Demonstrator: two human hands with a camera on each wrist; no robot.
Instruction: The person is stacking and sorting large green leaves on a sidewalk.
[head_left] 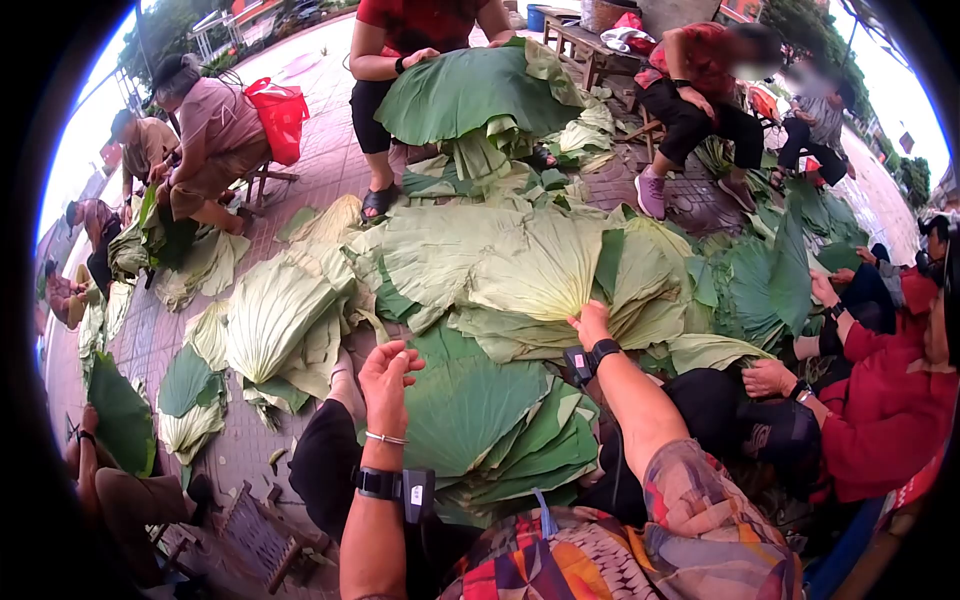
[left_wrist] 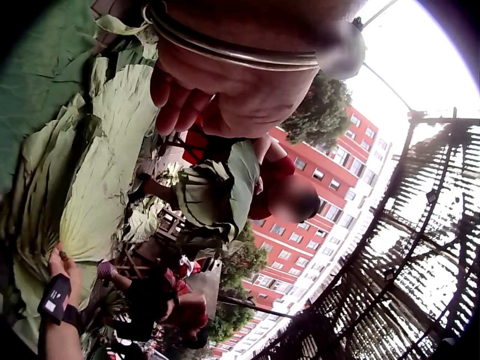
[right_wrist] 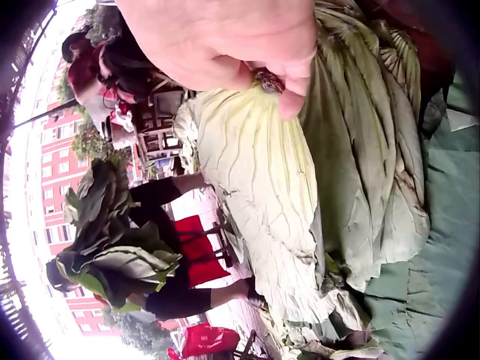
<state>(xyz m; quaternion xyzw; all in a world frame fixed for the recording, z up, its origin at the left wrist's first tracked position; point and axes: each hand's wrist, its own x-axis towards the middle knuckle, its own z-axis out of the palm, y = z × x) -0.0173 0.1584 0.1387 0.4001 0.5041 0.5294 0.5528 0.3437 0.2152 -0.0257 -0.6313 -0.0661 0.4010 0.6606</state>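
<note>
My right hand (head_left: pixel 592 322) pinches a pale lotus leaf (head_left: pixel 530 270) at its stem end, where the veins gather. In the right wrist view, the thumb and fingers of the right hand (right_wrist: pixel 240 45) close on the brownish base of that pleated leaf (right_wrist: pixel 259 157). Raised over the front of the pile, my left hand (head_left: pixel 388 375) holds nothing, its fingers loosely bent. The left wrist view shows the left hand (left_wrist: pixel 232 90) from the palm side. Below it lies a stack of greener lotus leaves (head_left: pixel 470 410), spread in front of my lap.
Opposite me, a person in red holds a large green leaf (head_left: pixel 470 95). Other seated people handle leaves on both sides. Pale leaf bundles (head_left: pixel 280 315) lie on the paving at left, near a low woven stool (head_left: pixel 255 535). A wooden bench (head_left: pixel 590 45) stands behind.
</note>
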